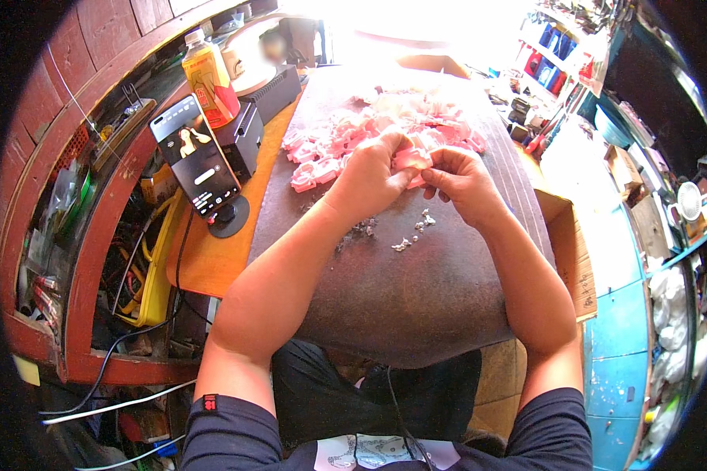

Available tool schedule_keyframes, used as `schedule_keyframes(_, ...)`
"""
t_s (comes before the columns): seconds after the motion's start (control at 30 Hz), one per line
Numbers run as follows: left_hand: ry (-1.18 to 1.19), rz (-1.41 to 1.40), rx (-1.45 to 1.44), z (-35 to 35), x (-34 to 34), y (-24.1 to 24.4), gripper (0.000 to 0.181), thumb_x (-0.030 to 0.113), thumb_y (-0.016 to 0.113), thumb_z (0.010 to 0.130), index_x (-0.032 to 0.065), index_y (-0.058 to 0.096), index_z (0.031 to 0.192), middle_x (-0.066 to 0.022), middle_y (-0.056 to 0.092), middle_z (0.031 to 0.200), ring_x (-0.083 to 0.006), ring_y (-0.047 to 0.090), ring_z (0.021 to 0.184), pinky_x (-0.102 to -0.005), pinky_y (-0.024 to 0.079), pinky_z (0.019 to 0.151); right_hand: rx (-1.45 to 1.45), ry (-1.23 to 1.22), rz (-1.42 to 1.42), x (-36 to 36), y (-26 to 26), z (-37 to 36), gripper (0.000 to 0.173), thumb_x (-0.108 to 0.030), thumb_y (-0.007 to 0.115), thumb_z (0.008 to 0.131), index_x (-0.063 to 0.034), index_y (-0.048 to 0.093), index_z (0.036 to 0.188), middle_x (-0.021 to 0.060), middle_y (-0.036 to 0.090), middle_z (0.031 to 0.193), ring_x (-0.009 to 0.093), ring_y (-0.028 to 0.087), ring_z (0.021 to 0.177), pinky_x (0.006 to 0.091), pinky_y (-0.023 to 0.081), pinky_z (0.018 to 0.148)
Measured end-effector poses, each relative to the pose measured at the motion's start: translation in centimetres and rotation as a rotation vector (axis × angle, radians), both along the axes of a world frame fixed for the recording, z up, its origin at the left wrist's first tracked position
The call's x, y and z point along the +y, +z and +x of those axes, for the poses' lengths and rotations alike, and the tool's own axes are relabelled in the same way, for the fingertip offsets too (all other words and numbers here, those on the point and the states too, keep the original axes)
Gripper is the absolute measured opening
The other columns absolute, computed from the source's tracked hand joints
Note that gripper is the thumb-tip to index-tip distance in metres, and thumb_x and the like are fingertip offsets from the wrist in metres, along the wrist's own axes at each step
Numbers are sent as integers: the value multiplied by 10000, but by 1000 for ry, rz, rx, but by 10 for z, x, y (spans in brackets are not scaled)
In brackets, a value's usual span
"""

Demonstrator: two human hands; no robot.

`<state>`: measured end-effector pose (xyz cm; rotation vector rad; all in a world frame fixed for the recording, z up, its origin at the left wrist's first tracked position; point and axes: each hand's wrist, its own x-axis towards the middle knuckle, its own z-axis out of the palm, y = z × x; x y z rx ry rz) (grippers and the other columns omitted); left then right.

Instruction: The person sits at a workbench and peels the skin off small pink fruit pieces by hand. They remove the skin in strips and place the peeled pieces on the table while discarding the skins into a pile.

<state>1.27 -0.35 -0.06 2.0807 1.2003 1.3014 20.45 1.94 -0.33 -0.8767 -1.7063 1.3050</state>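
Note:
Both hands meet over the dark, worn work surface. My left hand grips a small pink moulded piece between thumb and fingers. From the other side, my right hand pinches the edge of the same piece with thumb and forefinger. A pile of similar pink pieces spreads just beyond the hands, its far side washed out by bright light. Small whitish-grey scraps lie on the surface nearer to me, with darker crumbs to their left. The piece's exact shape is partly covered by the fingers.
To the left, a phone leans on a round stand on an orange wooden board, near a drink bottle. A cardboard box is at the right edge of the work surface. A black cable hangs at left.

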Motion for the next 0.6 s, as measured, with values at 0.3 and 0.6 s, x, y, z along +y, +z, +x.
schedule_keyframes(0.3,-27,191,41,-2,3,-1,259,54,704,846,-11,576,1062,-108,650,908,-137,637,796,-286,525,703,38,85,-25,3,-2,2,136,-219,664,926,-84,672,937,-22,645,767,54,560,670,210,388,565)
schedule_keyframes(0.6,141,16,-257,-15,16,7,383,-1,662,864,-35,554,1230,-119,674,924,-129,659,802,-243,535,669,-401,-23,563,-5,-25,-22,164,-54,662,880,-9,682,1037,44,690,878,96,598,795,281,507,743)
